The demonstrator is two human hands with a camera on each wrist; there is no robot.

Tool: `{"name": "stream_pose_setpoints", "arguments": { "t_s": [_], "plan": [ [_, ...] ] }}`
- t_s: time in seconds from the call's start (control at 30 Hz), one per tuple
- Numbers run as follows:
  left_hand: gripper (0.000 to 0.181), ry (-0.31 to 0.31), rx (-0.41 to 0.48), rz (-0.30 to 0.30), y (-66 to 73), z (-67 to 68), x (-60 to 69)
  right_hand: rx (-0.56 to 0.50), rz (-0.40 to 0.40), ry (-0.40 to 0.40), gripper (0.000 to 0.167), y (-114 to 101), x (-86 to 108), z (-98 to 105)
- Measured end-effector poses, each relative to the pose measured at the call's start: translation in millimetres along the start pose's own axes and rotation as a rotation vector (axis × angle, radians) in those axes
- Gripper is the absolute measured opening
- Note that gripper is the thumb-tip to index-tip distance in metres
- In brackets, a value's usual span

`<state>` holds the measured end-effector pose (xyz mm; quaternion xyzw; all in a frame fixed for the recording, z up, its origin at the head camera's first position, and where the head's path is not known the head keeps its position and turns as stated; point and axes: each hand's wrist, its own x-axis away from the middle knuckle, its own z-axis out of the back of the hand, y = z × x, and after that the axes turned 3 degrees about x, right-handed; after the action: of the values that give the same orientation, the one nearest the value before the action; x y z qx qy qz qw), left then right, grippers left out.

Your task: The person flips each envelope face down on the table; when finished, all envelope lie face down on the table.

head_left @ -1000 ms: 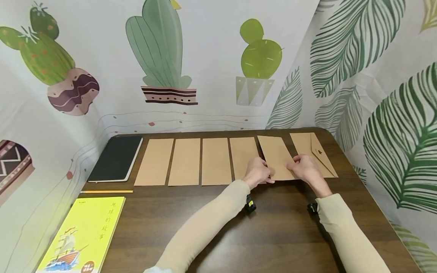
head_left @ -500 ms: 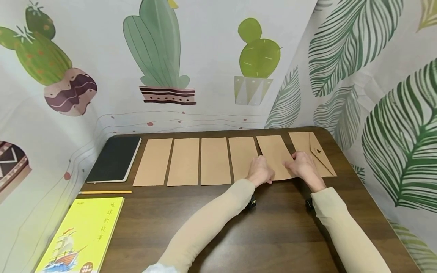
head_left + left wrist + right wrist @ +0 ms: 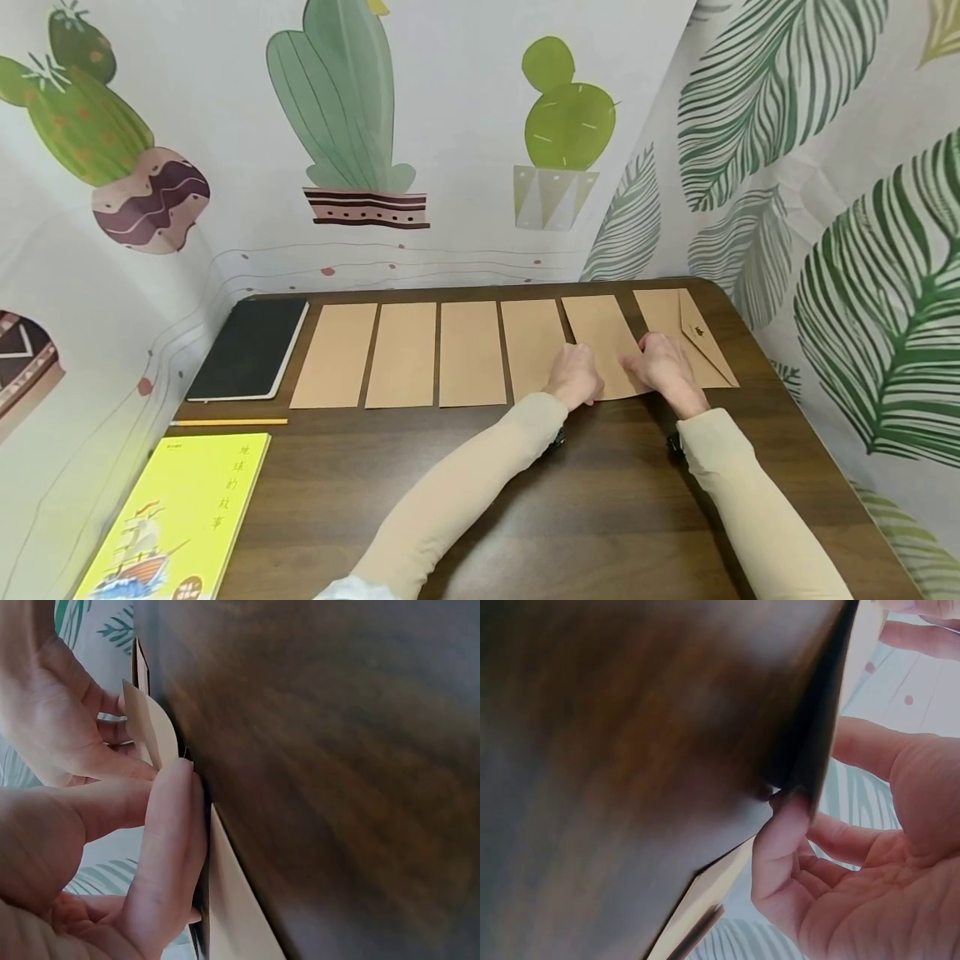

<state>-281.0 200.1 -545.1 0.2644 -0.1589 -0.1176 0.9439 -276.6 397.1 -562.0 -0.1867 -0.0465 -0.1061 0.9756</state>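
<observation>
A plain brown paper envelope (image 3: 602, 321) lies between my two hands, second from the right in a row of envelopes. My left hand (image 3: 576, 375) holds its near left corner between thumb and fingers. On its right edge, my right hand (image 3: 666, 367) pinches with the thumb on top and a finger beneath, as the right wrist view shows. In the left wrist view the held envelope (image 3: 154, 727) bends, its near edge raised off the table. To the right lies another envelope (image 3: 662, 310), its pointed flap and small dark print facing up.
Several plain brown envelopes (image 3: 472, 354) lie side by side to the left. Beyond them are a black notebook (image 3: 247, 350), a yellow pencil (image 3: 232, 422) and a yellow book (image 3: 180, 500). The dark wooden table (image 3: 600, 508) meets a patterned wall hanging (image 3: 465, 108) behind.
My left hand has shifted slightly right and covers more of the held envelope's near left corner. The envelope's near edge now curves. My right hand keeps its grip, almost in place.
</observation>
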Motion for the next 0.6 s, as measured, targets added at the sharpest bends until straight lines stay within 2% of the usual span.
{"name": "stream_pose_setpoints", "arguments": {
  "t_s": [0.1, 0.27, 0.37, 0.47, 0.6],
  "plan": [
    [0.016, 0.004, -0.004, -0.027, -0.8, -0.8, -0.4, 0.010, -0.022, -0.017, 0.040, -19.1, 17.5, 15.3],
    [0.016, -0.024, -0.012, -0.059, -1.9, -0.1, -0.6, 0.029, -0.044, -0.047, 0.034, -52.4, 52.4, 45.1],
    [0.015, -0.030, -0.025, -0.051, -2.1, 0.0, -0.9, 0.045, -0.047, -0.041, 0.032, -60.2, 61.4, 49.5],
    [0.015, -0.025, -0.029, -0.051, -3.1, -0.6, -1.9, 0.056, -0.050, -0.039, 0.033, -61.4, 62.5, 48.9],
    [0.019, -0.011, -0.004, -0.079, -6.3, -1.1, -2.6, 0.035, -0.029, -0.034, 0.046, -56.5, 64.0, 52.2]
  ]
}}
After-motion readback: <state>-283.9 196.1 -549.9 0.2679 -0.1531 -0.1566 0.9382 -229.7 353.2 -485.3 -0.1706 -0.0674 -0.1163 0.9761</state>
